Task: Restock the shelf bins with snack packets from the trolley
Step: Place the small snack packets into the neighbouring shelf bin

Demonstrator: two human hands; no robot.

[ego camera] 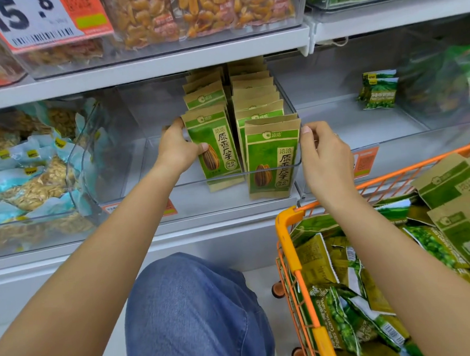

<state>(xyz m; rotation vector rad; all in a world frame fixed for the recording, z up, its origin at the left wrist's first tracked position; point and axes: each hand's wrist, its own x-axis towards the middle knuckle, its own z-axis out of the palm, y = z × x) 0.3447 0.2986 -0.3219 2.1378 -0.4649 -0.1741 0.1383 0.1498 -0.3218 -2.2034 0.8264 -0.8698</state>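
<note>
Left hand point(176, 151) gripping front sunflower-seed packet point(215, 149) in clear shelf bin point(156, 154), right hand point(324, 156) loosely curled, empty, fingertips beside neighbouring packet row point(272, 159), orange trolley point(291, 229) below

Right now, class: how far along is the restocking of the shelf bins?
Done: two rows of sunflower seed packets stand in the middle bin. In hand: the left hand grips the front left packet; the right hand touches the bin's right edge. Left: pea packets fill the trolley, and the right bin holds few.
</note>
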